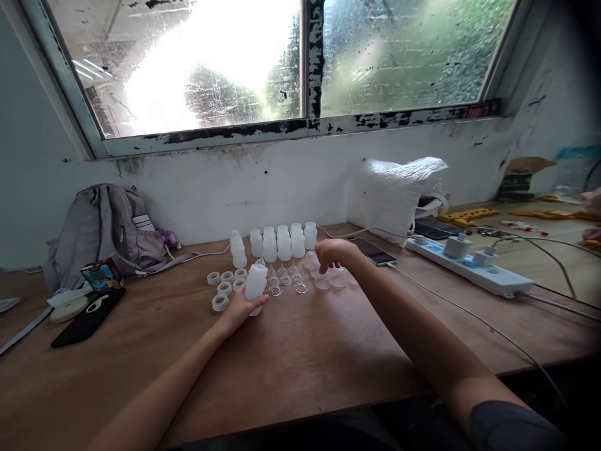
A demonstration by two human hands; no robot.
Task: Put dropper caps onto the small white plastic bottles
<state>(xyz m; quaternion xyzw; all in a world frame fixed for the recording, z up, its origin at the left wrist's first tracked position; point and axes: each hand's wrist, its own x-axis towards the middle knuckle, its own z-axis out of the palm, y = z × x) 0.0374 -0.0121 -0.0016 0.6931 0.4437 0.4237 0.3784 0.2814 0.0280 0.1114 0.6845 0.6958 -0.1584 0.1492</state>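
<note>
My left hand (240,310) is wrapped round a frosted white baby bottle (256,282), tilted slightly, with a clear nipple on its top. My right hand (335,252) hangs over the clear dome-shaped caps (322,282), fingers curled down and closed; whatever they grip is hidden. Between the hands lie several clear nipples (300,287). White collar rings (220,302) are grouped left of the held bottle. Behind stand several open-topped frosted bottles (283,243) in a row, and at its left end one bottle (238,249) has a nipple fitted.
A grey backpack (103,232), a small colourful box (102,274) and a black pouch (89,318) lie left. To the right are a phone (374,252), a white power strip (469,266) with cables, and a white plastic bag (389,197). Another person's hand (592,203) shows far right.
</note>
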